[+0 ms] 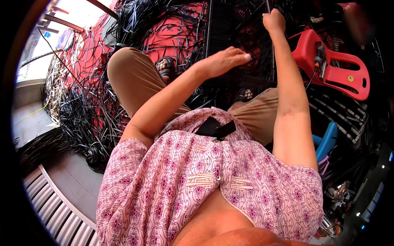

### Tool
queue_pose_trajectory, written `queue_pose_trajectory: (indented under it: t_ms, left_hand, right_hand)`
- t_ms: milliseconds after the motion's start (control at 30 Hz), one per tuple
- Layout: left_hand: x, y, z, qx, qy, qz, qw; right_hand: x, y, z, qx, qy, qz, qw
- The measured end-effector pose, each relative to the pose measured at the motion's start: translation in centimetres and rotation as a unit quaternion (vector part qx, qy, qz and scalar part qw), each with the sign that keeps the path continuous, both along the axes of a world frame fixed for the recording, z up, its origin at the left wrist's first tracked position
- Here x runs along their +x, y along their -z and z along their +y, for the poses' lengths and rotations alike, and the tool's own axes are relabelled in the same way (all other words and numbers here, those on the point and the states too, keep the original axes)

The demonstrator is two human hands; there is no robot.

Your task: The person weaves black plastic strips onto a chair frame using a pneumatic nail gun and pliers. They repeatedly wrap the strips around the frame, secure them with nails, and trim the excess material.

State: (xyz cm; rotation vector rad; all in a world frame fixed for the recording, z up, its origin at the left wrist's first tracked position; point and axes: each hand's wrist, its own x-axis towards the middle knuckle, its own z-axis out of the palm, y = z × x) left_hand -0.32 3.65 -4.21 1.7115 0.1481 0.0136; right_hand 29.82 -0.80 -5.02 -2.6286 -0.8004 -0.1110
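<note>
In the head view, the wearer's two bare arms reached forward over a dark panel (221, 33), with a mass of loose black strips (94, 123) spread across the red floor covering (172, 35). The right hand (274, 22), near the upper edge, was drawn into a fist; we took its grip to be fully closed up on a thin dark strip (268, 5), which showed just above the knuckles, though the fingers hid the exact hold. The left hand (228, 60) hung lower and nearer the body, its grip slack, fingers extended and nothing visible in it; we could not tell whether its fingertips touched the panel beneath.

We judged the step in hand to be the drawing out of one strip at the panel, the right hand pulling and the left hand free to guide. As we read it, the next move called for an even tension on the held strip, a clear path past the loose ones, and the left hand brought to the panel to steady it. To the right we noted a red plastic chair (349, 78) with a corded tool (317, 60) resting on it, well apart from the left hand.
</note>
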Motion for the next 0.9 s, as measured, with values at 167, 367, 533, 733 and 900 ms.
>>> queue_pose_trajectory:
  t_ms: [167,367,533,733,900]
  left_hand:
    - [-1.8,-0.2,-5.7,-0.007,0.092,0.066,0.994]
    - [1.8,-3.7,10.8,0.275,-0.258,-0.152,0.914]
    - [6.6,-9.1,27.9,0.339,-0.416,-0.178,0.825]
    - [15.8,-14.3,37.5,0.248,-0.411,-0.216,0.850]
    - [21.6,-10.3,41.0,0.218,-0.393,-0.127,0.884]
  right_hand:
    - [-3.9,-0.5,-5.4,0.132,-0.063,0.042,0.988]
    - [-8.0,-2.5,-9.2,0.207,-0.088,0.093,0.970]
    - [-10.9,-4.4,-12.2,0.237,-0.087,0.117,0.961]
    - [-13.2,-5.7,-12.7,0.230,-0.100,0.121,0.960]
    - [-12.7,-6.2,-12.2,0.214,-0.103,0.138,0.961]
